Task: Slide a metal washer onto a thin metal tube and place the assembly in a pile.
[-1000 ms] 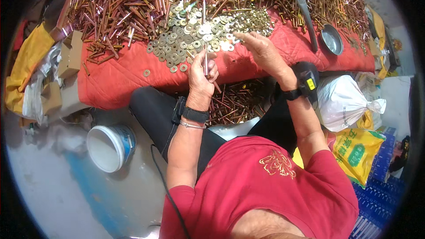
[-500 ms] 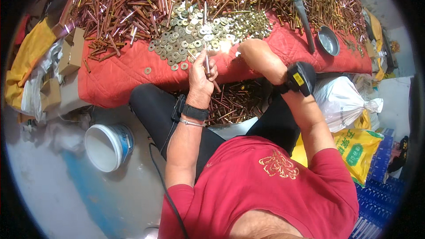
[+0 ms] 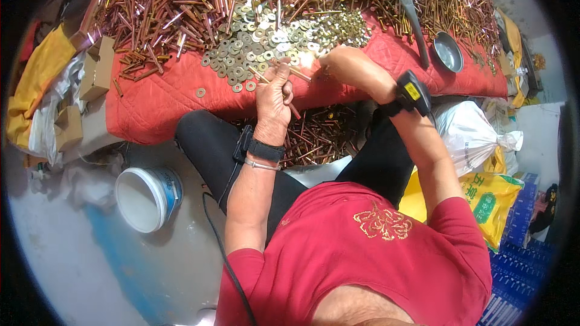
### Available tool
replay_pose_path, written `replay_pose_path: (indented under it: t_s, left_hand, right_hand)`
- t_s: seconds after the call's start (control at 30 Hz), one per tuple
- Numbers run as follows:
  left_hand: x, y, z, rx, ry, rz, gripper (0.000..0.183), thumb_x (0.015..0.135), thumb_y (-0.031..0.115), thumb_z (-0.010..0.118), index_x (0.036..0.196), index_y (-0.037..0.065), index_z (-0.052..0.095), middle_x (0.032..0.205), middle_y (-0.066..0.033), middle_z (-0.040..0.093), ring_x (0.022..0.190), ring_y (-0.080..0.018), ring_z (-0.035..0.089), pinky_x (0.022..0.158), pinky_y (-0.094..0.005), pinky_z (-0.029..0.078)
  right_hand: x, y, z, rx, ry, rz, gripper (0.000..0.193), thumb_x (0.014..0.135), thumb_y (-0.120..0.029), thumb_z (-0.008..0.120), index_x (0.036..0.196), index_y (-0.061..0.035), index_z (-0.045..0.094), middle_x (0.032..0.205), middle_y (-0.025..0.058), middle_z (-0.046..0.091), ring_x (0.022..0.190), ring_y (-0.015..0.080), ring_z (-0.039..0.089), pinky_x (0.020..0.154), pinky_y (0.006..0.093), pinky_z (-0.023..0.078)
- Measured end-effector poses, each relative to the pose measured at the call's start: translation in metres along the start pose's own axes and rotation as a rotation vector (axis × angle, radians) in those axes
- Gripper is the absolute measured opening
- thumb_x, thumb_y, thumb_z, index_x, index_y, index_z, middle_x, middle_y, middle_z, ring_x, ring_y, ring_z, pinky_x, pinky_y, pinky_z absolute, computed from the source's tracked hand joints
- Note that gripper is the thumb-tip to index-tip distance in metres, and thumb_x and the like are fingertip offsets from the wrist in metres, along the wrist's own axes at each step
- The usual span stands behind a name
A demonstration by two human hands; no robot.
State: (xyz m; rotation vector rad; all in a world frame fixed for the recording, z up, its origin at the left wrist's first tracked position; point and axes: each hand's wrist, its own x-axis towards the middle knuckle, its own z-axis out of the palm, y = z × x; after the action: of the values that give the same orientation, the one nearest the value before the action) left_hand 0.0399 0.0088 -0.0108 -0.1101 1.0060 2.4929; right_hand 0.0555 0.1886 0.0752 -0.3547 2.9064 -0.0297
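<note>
My left hand (image 3: 275, 93) is closed around a few thin copper-coloured metal rods (image 3: 299, 74); their ends stick out on both sides of the fingers. It hovers at the near edge of a heap of flat round washers (image 3: 241, 54). To its right, my right hand (image 3: 347, 63) bends down over the red quilted cloth (image 3: 386, 60), beside a pile of small brass-coloured nuts (image 3: 344, 29). Its fingers are hidden behind the back of the hand, and bright glare lies next to them. Long piles of copper-coloured rods (image 3: 181, 0) cover the cloth's far side.
More rods (image 3: 320, 139) lie between my knees. At the right are a dark-handled tool (image 3: 414, 30), a round metal bowl (image 3: 447, 53), a white plastic bag (image 3: 462, 136) and a yellow packet (image 3: 486, 202). A white bucket (image 3: 142, 200) and cardboard box (image 3: 96, 69) are on the left.
The upright rod at my left hand has gone from view, and other rods now show slanting there. My right hand has shifted slightly left and farther away, its wrist turning.
</note>
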Motion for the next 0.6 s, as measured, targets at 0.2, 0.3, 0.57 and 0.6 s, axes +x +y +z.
replay_pose_path:
  t_s: [0.2, 0.3, 0.57, 0.6]
  left_hand:
    - [-0.001, 0.004, 0.007, -0.060, 0.076, 0.002, 0.023, 0.091, 0.017, 0.057, 0.110, 0.003, 0.055, 0.087, -0.0029, 0.061, 0.044, -0.0024, 0.034, 0.035, -0.0164, 0.023]
    - [-0.003, 0.007, 0.010, -0.065, 0.082, -0.004, 0.020, 0.092, 0.015, 0.056, 0.108, 0.004, 0.055, 0.088, -0.0036, 0.061, 0.043, -0.0026, 0.034, 0.035, -0.0167, 0.023]
    - [-0.002, 0.007, 0.015, 0.044, 0.104, 0.020, 0.011, 0.089, 0.015, 0.061, 0.092, 0.004, 0.057, 0.075, -0.0016, 0.059, 0.039, -0.0029, 0.033, 0.033, -0.0174, 0.022]
    - [0.000, 0.007, 0.016, 0.068, 0.148, 0.046, 0.014, 0.087, 0.016, 0.064, 0.087, 0.003, 0.057, 0.069, -0.0006, 0.057, 0.037, -0.0029, 0.033, 0.032, -0.0175, 0.021]
  right_hand:
    - [-0.041, -0.020, 0.010, 0.844, 0.388, 0.123, 0.021, 0.083, -0.006, 0.060, 0.103, -0.0037, 0.065, 0.069, 0.0123, 0.062, 0.061, 0.0144, 0.058, 0.057, 0.0295, 0.047]
    - [-0.042, -0.028, 0.014, 0.934, 0.407, 0.101, 0.022, 0.082, -0.004, 0.061, 0.104, -0.0018, 0.065, 0.066, 0.0076, 0.059, 0.059, 0.0101, 0.053, 0.055, 0.0262, 0.045]
    - [-0.034, -0.026, 0.017, 0.943, 0.397, 0.089, 0.014, 0.086, -0.007, 0.060, 0.098, -0.0023, 0.065, 0.064, 0.0018, 0.057, 0.058, 0.0073, 0.053, 0.051, 0.0240, 0.043]
    - [-0.030, -0.027, 0.017, 0.938, 0.407, 0.104, 0.011, 0.086, -0.007, 0.060, 0.095, -0.0015, 0.064, 0.068, 0.0030, 0.058, 0.062, 0.0088, 0.055, 0.053, 0.0249, 0.044]
